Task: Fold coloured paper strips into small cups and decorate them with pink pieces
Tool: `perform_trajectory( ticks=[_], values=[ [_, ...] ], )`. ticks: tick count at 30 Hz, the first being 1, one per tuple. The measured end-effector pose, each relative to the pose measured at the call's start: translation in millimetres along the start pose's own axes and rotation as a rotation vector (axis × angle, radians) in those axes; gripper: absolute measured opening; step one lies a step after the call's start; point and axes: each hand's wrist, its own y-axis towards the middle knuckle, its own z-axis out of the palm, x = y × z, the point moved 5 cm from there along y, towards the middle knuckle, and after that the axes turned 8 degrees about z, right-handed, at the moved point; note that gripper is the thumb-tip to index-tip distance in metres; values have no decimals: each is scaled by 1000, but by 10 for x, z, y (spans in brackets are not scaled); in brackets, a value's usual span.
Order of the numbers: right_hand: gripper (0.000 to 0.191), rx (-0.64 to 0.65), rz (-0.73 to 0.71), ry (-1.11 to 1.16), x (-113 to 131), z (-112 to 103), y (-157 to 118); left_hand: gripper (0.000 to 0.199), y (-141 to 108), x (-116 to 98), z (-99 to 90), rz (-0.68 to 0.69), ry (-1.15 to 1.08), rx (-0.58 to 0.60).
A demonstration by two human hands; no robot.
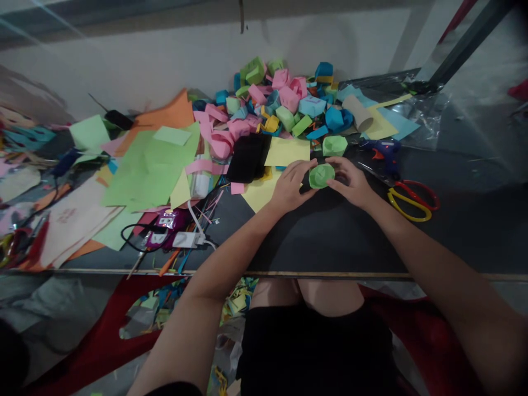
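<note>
A small green paper cup (322,176) with a rounded rim is between my two hands over the dark table. My left hand (293,186) is at its left side, fingers curved and thumb near its lower edge. On the right, my right hand (350,181) has its fingertips and thumb on the cup's rim. Just behind stands another green paper piece (334,146). Yellow paper (289,152) lies behind my left hand, beside a black phone-like object (248,158).
A heap of folded paper pieces (289,98) lies against the wall. Scissors (412,201) and a blue glue gun (385,154) are to the right. Green sheets (150,165), a purple power strip (167,226) and cables lie left. The table's front edge (330,274) is near my lap.
</note>
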Motion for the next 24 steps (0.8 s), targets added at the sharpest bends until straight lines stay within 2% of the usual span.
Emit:
perform_trajectory(
  ticks=[2,5,8,12,15,18,19,21,23,24],
  values=[
    [60,2,52,21,-78,22,12,61,-2,3,16,13,30,13],
    [50,-31,90,12,-175,12,38,73,4,-2,37,29,45,61],
    [45,-11,113,83,-225,10,57,81,11,-26,46,41,32,103],
    [48,36,187,231,-207,82,37,91,14,-93,58,88,-34,91],
    [53,64,226,312,-151,188,-11,86,3,-142,105,118,-106,83],
    [53,90,238,322,-106,244,-41,83,-19,-117,158,52,-194,54],
    [52,64,220,292,-93,217,-34,87,-29,-85,167,9,-228,28],
    [50,-67,153,129,-65,80,10,97,-51,5,168,-84,-290,-54],
    [43,-233,79,-174,-31,-96,85,103,-78,115,155,-174,-331,-148],
    [40,-274,55,-347,-20,-158,135,102,-93,169,148,-216,-345,-192]
  ],
)
